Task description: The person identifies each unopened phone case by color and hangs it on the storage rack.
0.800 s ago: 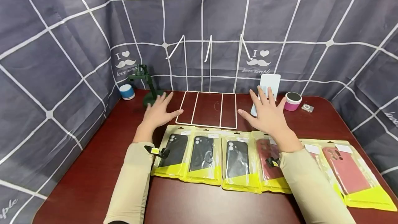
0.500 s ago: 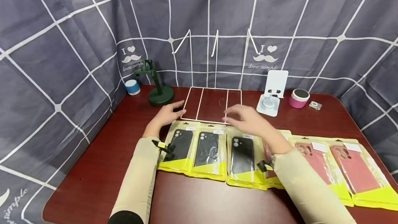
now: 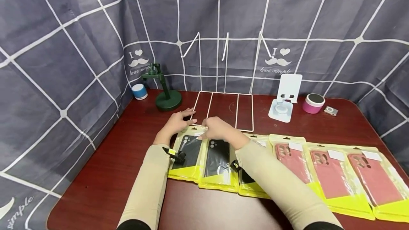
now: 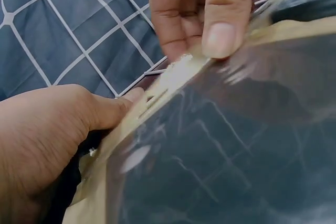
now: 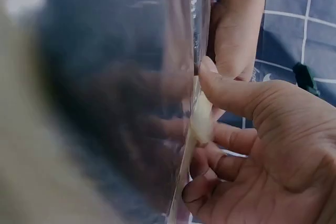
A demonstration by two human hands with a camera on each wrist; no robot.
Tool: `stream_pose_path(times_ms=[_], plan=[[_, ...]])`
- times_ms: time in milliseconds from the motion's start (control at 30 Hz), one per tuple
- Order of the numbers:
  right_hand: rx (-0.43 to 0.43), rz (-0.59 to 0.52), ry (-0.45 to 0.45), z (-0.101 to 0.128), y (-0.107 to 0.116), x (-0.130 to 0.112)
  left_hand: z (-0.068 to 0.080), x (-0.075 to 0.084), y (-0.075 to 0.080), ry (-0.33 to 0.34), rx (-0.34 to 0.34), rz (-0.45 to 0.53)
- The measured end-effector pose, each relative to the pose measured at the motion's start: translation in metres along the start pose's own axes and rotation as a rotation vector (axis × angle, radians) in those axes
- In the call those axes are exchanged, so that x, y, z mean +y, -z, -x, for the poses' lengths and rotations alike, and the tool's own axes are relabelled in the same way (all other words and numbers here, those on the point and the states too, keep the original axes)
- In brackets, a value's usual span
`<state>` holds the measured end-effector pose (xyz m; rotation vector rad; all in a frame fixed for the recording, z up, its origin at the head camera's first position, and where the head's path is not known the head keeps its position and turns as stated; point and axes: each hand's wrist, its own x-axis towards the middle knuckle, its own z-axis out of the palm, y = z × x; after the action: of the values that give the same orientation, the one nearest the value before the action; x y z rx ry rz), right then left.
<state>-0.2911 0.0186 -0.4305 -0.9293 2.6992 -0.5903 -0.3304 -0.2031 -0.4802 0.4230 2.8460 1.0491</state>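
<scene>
My right hand [image 3: 218, 129] pinches the upper right corner of the leftmost clear pouch [image 3: 183, 172], which holds a black phone case [image 3: 191, 153]. In the right wrist view, its thumb [image 5: 231, 93] lies on one face of the pouch edge with fingers curled behind. My left hand [image 3: 174, 125] is at the top edge of the same pouch, fingers pointing forward and thumb apart from them. The left wrist view has the left thumb [image 4: 107, 111] along that edge near the hang hole; its other fingers are hidden. Beside it lies a second pouched black case [image 3: 218, 159].
More pouches continue right, one with a black case partly under my sleeve, then several with pink cases [image 3: 330, 176]. Behind them stand a white wire rack [image 3: 236, 111], a green stand [image 3: 168, 100], a blue speaker [image 3: 139, 91], a white phone stand [image 3: 281, 111] and a pink speaker [image 3: 313, 104].
Both hands came down from a spread pose above the table. The right hand crossed left to the leftmost pouch and took its corner; the left hand lowered to its top edge.
</scene>
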Motion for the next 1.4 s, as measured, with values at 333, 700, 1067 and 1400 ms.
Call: stream_pose_path(times_ms=[333, 700, 1067, 1400], plan=[[0.151, -0.121, 0.062, 0.02, 0.012, 0.014, 0.003, 0.002, 0.0, 0.003, -0.039, 0.062], [0.515, -0.718, 0.033, 0.071, 0.087, 0.013, 0.004, -0.002, -0.003, -0.053, 0.026, -0.052], [0.75, -0.53, -0.005, 0.081, 0.11, 0.013, 0.005, 0.002, -0.001, -0.091, 0.022, -0.122], [0.882, -0.502, -0.013, 0.085, 0.119, 0.017, 0.007, 0.004, -0.004, -0.082, 0.034, -0.197]])
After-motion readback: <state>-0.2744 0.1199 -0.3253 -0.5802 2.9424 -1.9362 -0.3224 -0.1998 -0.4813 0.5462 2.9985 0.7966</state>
